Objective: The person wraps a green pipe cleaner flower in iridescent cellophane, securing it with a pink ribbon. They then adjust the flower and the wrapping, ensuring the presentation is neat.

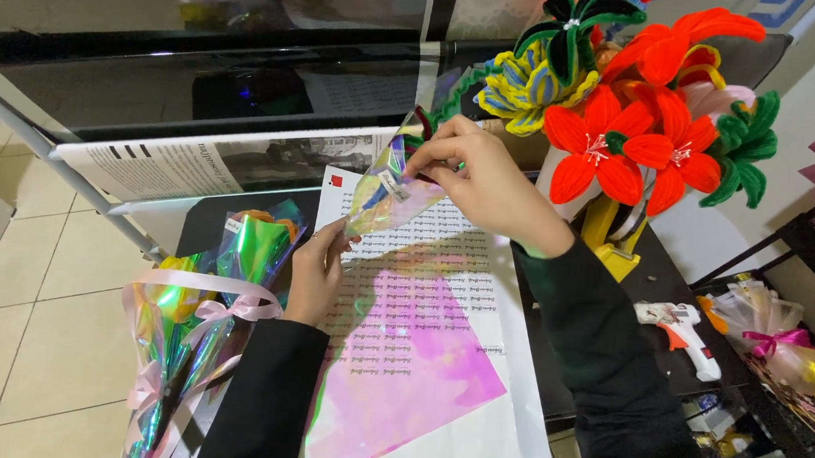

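My right hand [477, 172] pinches the upper end of a small cone of iridescent cellophane [386, 195] that wraps a flower stem. My left hand [315, 271] holds the cone's lower tip with its fingertips. Both hands hover over a white printed sheet [443, 259] on which lies a pink iridescent film sheet [409, 352]. Both arms wear black sleeves.
A bunch of red, yellow and green pipe-cleaner flowers [622, 110] stands at the back right. Wrapped bouquets with pink ribbon [200, 311] lie at the left. A white glue gun [684, 331] rests on the dark table at right, beside more wrapped items [777, 346]. Tiled floor lies left.
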